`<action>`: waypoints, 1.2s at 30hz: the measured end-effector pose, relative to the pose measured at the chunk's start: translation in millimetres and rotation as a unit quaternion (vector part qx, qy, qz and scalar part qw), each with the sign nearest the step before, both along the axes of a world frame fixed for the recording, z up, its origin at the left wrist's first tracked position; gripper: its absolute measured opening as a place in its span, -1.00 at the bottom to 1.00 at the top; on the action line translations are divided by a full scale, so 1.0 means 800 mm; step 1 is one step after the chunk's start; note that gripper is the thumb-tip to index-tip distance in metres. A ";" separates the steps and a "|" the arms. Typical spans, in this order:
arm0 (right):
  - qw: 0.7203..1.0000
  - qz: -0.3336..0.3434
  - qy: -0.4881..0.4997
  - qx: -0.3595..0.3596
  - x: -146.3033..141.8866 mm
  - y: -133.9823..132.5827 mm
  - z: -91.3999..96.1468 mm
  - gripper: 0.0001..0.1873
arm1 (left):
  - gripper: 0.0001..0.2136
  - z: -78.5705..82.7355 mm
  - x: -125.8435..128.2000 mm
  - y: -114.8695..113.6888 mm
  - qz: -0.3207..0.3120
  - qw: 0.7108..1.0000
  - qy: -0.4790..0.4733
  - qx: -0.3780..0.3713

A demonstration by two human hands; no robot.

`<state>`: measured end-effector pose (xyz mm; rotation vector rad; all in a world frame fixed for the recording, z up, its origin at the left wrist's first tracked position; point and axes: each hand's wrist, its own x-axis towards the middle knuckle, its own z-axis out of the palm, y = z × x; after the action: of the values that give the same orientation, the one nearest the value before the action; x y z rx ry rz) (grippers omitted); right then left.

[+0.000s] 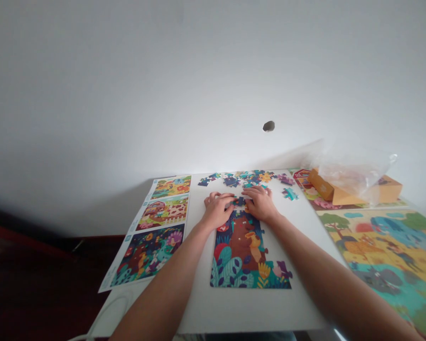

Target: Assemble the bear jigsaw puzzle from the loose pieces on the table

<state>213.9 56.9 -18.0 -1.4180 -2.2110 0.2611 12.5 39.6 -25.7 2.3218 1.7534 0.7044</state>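
Note:
A partly joined jigsaw puzzle (241,251) lies on the white table, showing a brown bear, dark blue leaves and yellow flowers. At its far edge my left hand (218,208) has its fingers bent in over a puzzle piece (238,202). From the other side my right hand (261,202) bends its fingers onto the same small area, thumb close to the piece. The fingertips partly hide where the piece meets the joined part. Beyond both hands is a heap of loose puzzle pieces (253,177), with a single teal piece (290,193) to the right.
On the left lies a picture sheet (163,213) with three printed scenes. To the right are a finished animal puzzle (386,251), an orange box (351,194) and a clear plastic bag (355,166). A white wall (213,94) with a hole stands behind the table.

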 end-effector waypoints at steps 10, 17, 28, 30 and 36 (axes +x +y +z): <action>0.994 0.080 -0.069 -0.007 -0.006 -0.007 -0.003 -0.55 | -0.71 -0.003 -0.004 0.005 0.065 0.998 0.007 0.025; 0.995 0.047 -0.087 -0.032 -0.007 -0.008 0.000 -0.47 | -0.47 -0.007 -0.020 0.021 0.181 0.981 0.076 0.005; 0.997 0.045 -0.065 -0.024 -0.006 -0.009 -0.002 -0.55 | -0.50 -0.003 -0.020 0.023 0.221 0.971 0.082 0.022; 0.998 0.040 -0.054 -0.016 -0.006 -0.007 -0.003 -0.59 | -0.60 -0.003 -0.021 0.021 0.241 0.967 0.069 0.033; 0.999 0.034 -0.006 0.019 -0.006 -0.003 -0.006 -0.68 | -0.84 -0.003 -0.022 0.021 0.240 0.969 0.026 0.048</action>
<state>208.8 54.3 -22.6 -1.3293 -2.2646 0.2330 -5.4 56.2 -27.7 1.9909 2.3890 0.8146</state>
